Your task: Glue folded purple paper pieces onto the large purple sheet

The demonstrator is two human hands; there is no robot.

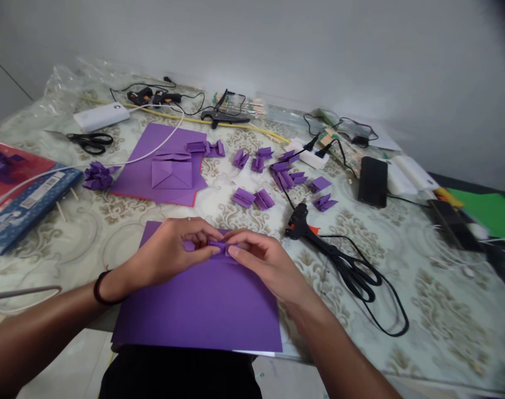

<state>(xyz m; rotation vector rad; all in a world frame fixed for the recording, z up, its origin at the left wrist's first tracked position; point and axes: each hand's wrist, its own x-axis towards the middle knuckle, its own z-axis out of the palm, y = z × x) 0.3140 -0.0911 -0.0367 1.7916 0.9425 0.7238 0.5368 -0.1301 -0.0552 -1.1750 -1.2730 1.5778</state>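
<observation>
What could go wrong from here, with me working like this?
The small purple piece could crease crookedly between your left hand and right hand. Your right forearm could catch the looped black cord nearby. The purple sheet beneath your hands reaches the edge of the table, so it might slide off.

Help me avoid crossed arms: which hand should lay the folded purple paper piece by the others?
Probably the right hand: it and the left hand pinch the piece, but it sits nearer the other pieces.

The person wears a black-and-red bracelet [98, 288] on the left wrist, a ring [189, 219] and black clothing [179, 374].
</observation>
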